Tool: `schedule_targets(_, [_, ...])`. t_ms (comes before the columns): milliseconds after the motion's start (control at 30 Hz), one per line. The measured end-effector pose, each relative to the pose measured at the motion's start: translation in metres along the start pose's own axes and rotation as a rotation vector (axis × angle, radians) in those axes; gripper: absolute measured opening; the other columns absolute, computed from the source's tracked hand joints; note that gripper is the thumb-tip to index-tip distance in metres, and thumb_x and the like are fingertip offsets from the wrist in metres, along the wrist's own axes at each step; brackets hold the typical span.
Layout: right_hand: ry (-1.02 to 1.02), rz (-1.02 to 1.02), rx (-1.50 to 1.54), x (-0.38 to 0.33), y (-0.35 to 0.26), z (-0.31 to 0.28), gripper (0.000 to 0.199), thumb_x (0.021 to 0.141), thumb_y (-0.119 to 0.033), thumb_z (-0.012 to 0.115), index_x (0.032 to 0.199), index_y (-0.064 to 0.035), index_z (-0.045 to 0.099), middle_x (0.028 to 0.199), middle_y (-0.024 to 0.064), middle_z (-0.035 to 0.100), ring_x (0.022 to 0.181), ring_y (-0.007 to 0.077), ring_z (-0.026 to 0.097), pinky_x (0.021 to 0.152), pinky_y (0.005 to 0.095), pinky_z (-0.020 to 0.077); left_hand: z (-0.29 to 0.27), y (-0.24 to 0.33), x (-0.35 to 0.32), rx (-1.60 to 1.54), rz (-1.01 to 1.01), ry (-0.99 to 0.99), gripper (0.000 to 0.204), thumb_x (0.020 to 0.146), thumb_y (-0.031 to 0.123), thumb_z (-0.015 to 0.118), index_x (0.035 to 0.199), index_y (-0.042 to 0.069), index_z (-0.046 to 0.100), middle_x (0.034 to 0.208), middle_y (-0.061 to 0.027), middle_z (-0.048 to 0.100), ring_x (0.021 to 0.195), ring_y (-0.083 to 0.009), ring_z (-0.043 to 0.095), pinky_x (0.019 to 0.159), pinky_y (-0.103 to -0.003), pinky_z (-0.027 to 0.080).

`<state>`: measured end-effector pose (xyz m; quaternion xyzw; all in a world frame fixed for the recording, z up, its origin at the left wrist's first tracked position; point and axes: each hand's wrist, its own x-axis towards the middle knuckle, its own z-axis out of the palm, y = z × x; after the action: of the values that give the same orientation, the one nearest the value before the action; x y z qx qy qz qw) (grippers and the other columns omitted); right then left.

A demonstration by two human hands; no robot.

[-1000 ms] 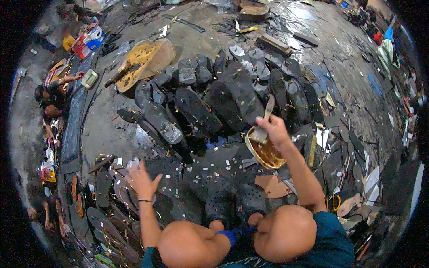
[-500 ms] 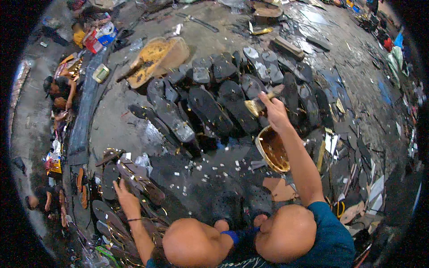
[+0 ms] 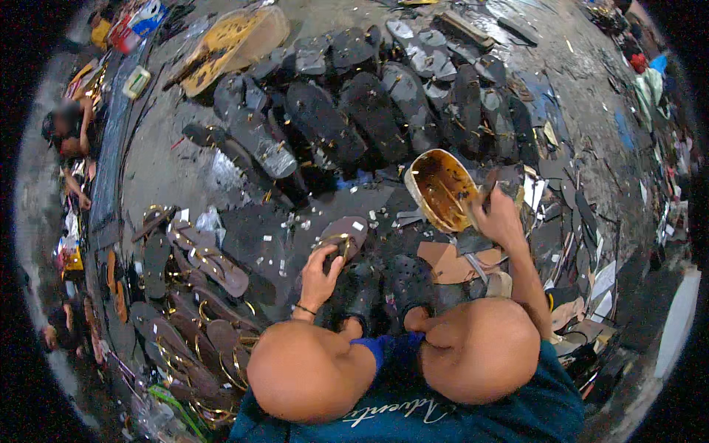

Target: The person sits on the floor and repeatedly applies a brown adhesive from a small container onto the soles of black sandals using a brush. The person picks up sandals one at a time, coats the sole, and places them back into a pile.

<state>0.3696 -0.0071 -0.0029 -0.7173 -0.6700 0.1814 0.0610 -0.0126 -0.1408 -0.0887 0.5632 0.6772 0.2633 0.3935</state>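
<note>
My left hand (image 3: 318, 279) grips a brown sandal (image 3: 350, 229) with a gold strap, just in front of my dark clogs (image 3: 410, 280). My right hand (image 3: 504, 219) is closed on a brush (image 3: 476, 210), whose bristle end sits at the right rim of a tub (image 3: 418, 198) of brown, sticky-looking liquid. The fingers hide part of the brush. Beyond the tub, dark sandal soles (image 3: 325, 118) lie in rows, many with small strap ends poking up. Several finished-looking sandals (image 3: 221, 270) with gold straps are heaped to my left.
A stained yellow scoop-shaped piece (image 3: 235, 46) lies at the far left. White scraps (image 3: 290, 221) dot the dark ground. Offcuts and a tan sheet (image 3: 461, 262) spread on the right. Another person (image 3: 68, 133) sits beyond a long dark strip (image 3: 114, 173) at the left.
My left hand has picked up a sandal from the heap and brought it in front of my feet. My right hand has brought the brush back from the soles to the tub.
</note>
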Motion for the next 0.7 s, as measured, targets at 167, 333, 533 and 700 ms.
schedule_targets(167, [-0.621, -0.107, 0.031, -0.033, 0.000, -0.029, 0.040, 0.086, -0.030, 0.066, 0.109, 0.0016, 0.058, 0.086, 0.0202, 0.067, 0.082, 0.0370, 0.067, 0.074, 0.0441, 0.0533, 0.005, -0.013, 0.026, 0.406, 0.389, -0.188, 0.049, 0.095, 0.036, 0.054, 0.137, 0.010, 0.051, 0.145, -0.0187, 0.041, 0.140, -0.0371, 0.028, 0.116, -0.049, 0.015])
schedule_targets(333, [-0.188, -0.222, 1.165, -0.018, -0.098, 0.002, 0.021, 0.087, -0.014, 0.071, 0.102, -0.0018, 0.064, 0.097, 0.0021, 0.063, 0.093, 0.0150, 0.060, 0.083, 0.0298, 0.0480, 0.009, -0.001, 0.077, -0.183, 0.085, -0.099, 0.049, 0.100, 0.038, 0.047, 0.139, 0.009, 0.050, 0.145, -0.0125, 0.045, 0.135, -0.0304, 0.040, 0.112, -0.042, 0.028])
schedule_targets(533, [0.090, -0.590, 0.944, 0.024, -0.199, 0.026, 0.024, 0.082, -0.016, 0.075, 0.101, -0.0042, 0.065, 0.097, 0.0111, 0.067, 0.088, 0.0259, 0.065, 0.078, 0.0341, 0.0516, -0.026, 0.095, 0.100, -1.440, -0.243, -0.092, 0.040, 0.102, 0.035, 0.043, 0.125, 0.005, 0.058, 0.117, -0.0070, 0.064, 0.103, -0.0177, 0.063, 0.091, -0.032, 0.049])
schedule_targets(700, [0.081, -0.538, 0.881, 0.015, -0.182, 0.027, 0.015, 0.083, -0.008, 0.071, 0.094, -0.0022, 0.065, 0.094, 0.0106, 0.068, 0.085, 0.0230, 0.066, 0.079, 0.0344, 0.0497, -0.024, 0.120, 0.098, -1.512, -0.233, 0.018, 0.038, 0.102, 0.038, 0.043, 0.119, 0.007, 0.059, 0.108, -0.0051, 0.066, 0.094, -0.0176, 0.064, 0.083, -0.032, 0.052])
